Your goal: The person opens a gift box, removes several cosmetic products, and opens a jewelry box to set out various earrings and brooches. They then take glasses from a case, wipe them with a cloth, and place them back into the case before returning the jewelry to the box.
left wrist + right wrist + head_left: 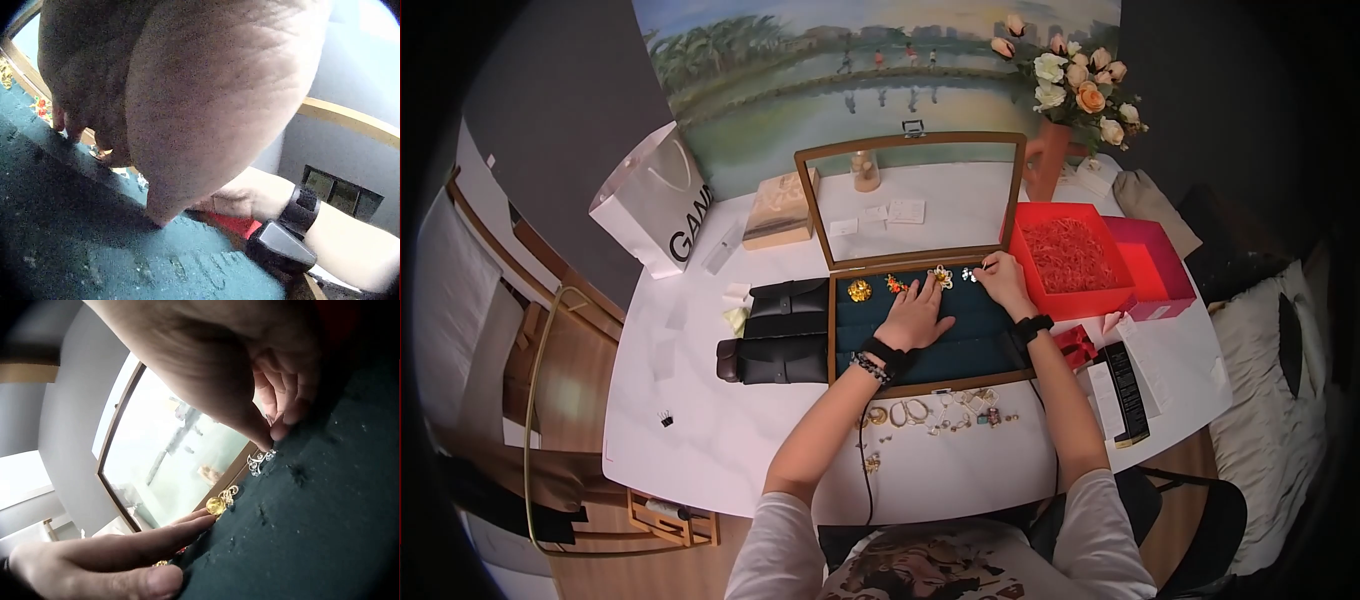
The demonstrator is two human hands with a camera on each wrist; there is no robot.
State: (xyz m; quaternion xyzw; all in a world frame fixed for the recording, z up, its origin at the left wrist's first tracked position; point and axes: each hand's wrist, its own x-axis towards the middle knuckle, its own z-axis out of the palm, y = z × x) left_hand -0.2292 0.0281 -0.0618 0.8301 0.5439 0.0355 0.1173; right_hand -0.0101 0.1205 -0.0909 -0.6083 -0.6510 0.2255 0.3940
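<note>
A wooden case with a dark teal lining (870,335) lies with its glass lid raised. Along its top row sit a gold round piece (859,290), a red-orange piece (895,284), a pearly gold piece (942,276) and a silver piece (968,274). My right hand (1004,284) pinches the silver piece (257,464) between thumb and finger at the lining. My left hand (910,318) lies over the lining with extended fingers, fingertips (203,516) touching the piece with a yellow stone (216,505).
Rings, bracelets and small jewellery (955,412) lie in front of the case. Black pouches (785,308) are at its left, a red box with shredded paper (1065,260) at its right. A flower vase (1050,160) and paper bag (655,205) stand behind.
</note>
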